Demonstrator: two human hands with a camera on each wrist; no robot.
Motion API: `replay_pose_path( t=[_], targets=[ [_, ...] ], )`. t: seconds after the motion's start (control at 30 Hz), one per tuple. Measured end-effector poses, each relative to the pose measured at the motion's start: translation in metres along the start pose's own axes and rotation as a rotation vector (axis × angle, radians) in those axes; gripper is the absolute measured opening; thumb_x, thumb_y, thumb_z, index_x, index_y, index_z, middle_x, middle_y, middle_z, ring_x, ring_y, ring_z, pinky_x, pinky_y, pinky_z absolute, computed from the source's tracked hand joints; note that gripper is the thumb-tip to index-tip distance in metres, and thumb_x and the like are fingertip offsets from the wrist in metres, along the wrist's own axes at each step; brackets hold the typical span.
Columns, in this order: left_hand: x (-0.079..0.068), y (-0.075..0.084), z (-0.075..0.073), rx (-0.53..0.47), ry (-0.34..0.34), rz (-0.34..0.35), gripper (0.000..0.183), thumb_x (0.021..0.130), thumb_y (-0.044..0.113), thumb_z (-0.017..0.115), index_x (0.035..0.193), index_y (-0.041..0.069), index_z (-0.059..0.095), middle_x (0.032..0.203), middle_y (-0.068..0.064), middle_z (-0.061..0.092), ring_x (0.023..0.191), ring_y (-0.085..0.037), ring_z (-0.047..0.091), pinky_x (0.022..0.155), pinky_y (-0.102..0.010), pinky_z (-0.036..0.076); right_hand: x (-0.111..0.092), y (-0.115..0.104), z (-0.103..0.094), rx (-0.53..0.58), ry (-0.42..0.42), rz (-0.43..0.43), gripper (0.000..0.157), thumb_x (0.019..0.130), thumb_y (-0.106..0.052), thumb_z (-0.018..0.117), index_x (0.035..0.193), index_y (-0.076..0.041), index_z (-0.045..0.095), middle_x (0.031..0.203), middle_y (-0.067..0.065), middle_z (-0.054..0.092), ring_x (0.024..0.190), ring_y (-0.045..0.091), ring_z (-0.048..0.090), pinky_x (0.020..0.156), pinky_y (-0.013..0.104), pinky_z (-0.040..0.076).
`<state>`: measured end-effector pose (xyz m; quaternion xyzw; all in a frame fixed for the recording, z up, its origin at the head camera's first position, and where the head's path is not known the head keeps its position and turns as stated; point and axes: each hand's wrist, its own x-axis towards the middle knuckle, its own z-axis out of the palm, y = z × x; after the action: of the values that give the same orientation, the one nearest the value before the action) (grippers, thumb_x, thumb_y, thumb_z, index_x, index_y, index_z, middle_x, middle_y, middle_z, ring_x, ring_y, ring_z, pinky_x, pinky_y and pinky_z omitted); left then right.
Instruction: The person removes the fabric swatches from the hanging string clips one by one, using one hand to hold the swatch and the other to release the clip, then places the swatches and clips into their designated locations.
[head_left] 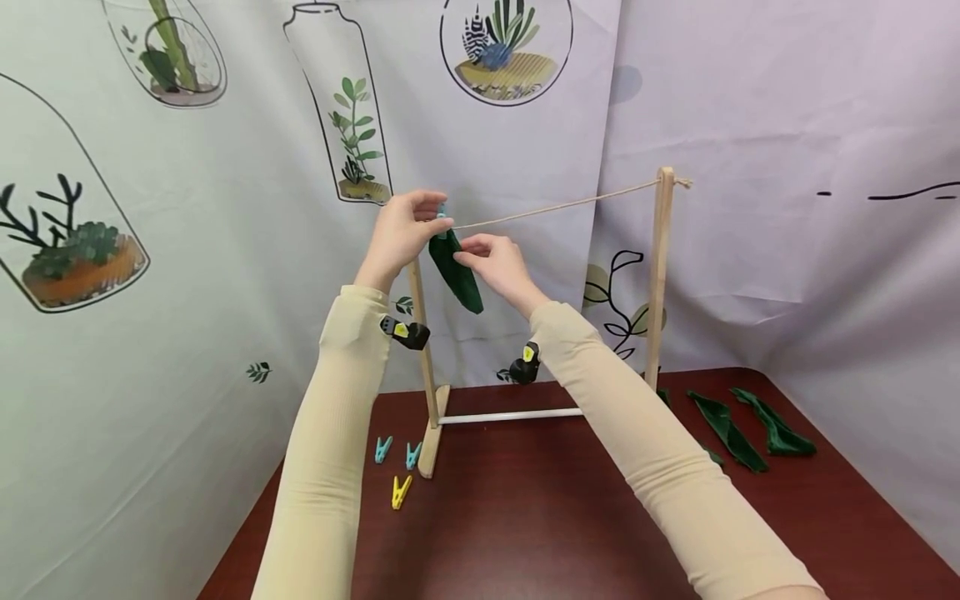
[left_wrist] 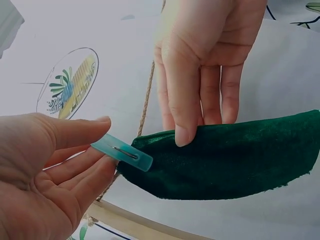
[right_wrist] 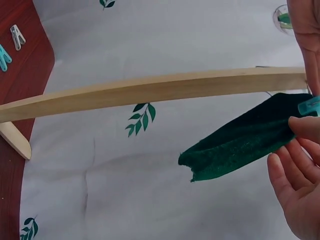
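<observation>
With thumb and fingers, my left hand (head_left: 405, 229) pinches a light-blue clothespin (left_wrist: 125, 152) at the left end of the string (head_left: 555, 207). The clothespin's tip sits over the upper end of a dark green velvety cloth strip (head_left: 459, 275), which hangs down beside the left post. My right hand (head_left: 498, 262) pinches the strip's edge just below the clothespin, thumb on the near face (left_wrist: 185, 135) and the other fingers behind. In the right wrist view, the cloth's frayed lower end hangs loose.
The string runs between a left wooden post (head_left: 422, 342) and a right wooden post (head_left: 660, 275), joined low down by a white rod (head_left: 510, 415). Two blue clothespins (head_left: 383, 449) and a yellow clothespin (head_left: 401, 492) lie at the left. Several green cloth strips (head_left: 727, 429) lie at the right.
</observation>
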<state>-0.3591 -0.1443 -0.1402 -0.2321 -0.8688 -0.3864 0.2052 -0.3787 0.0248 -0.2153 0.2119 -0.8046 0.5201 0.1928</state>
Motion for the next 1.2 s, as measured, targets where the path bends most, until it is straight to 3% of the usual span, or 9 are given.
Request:
replay_pose_path(
  t=[0.47, 0.73, 1.2],
  targets=[
    [-0.005, 0.001, 0.000, 0.017, 0.066, 0.008, 0.039, 0.094, 0.020, 0.074, 0.130, 0.005, 0.067, 0.126, -0.015, 0.067, 0.118, -0.026, 0.064, 0.098, -0.041, 0.052, 0.000, -0.004, 0.004, -0.026, 0.023, 0.004, 0.024, 0.099, -0.021, 0.068, 0.117, -0.006, 0.074, 0.113, 0.007, 0.074, 0.105, 0.019, 0.068, 0.092, 0.034, 0.053],
    [-0.006, 0.004, 0.002, 0.028, 0.117, 0.044, 0.033, 0.092, 0.018, 0.076, 0.121, 0.003, 0.072, 0.117, -0.015, 0.071, 0.110, -0.026, 0.067, 0.093, -0.039, 0.054, -0.002, -0.009, 0.002, -0.027, 0.016, 0.002, 0.025, 0.099, -0.021, 0.068, 0.117, -0.006, 0.074, 0.113, 0.007, 0.074, 0.104, 0.020, 0.068, 0.092, 0.035, 0.053],
    [-0.008, 0.010, 0.016, 0.039, 0.269, 0.154, 0.017, 0.091, 0.015, 0.077, 0.101, 0.001, 0.079, 0.096, -0.011, 0.076, 0.088, -0.021, 0.071, 0.079, -0.034, 0.056, -0.007, -0.012, -0.006, -0.009, 0.009, 0.010, 0.028, 0.099, -0.021, 0.067, 0.122, -0.006, 0.072, 0.119, 0.009, 0.072, 0.110, 0.023, 0.067, 0.095, 0.037, 0.052]
  ],
)
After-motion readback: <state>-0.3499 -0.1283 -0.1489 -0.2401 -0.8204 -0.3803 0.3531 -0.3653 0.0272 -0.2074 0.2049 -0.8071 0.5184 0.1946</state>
